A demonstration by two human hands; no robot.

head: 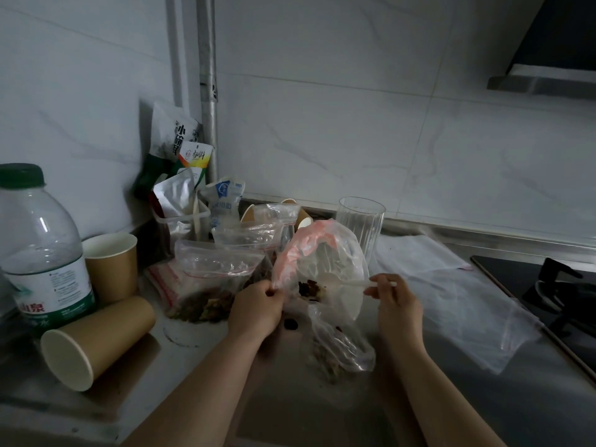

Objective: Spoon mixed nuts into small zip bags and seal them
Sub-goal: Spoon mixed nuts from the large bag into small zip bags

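Note:
My left hand point(258, 304) pinches the red-striped rim of a clear zip bag point(325, 253) and holds its mouth open above the counter. My right hand point(395, 298) grips the handle of a white plastic spoon point(342, 283) whose bowl reaches inside the bag, beside a small heap of mixed nuts point(309, 288). A second bag with nuts point(338, 350) lies on the counter just below. To the left, a larger zip bag of nuts point(209, 285) sits open. One dark nut point(290, 324) lies loose on the counter.
A water bottle point(42, 253) stands far left with an upright paper cup point(111, 266) and a tipped paper cup point(96, 340). Snack packets point(180, 146) lean in the corner. A ribbed glass point(361, 227) stands behind, empty flat bags point(451, 301) lie right, a gas hob point(554, 291) far right.

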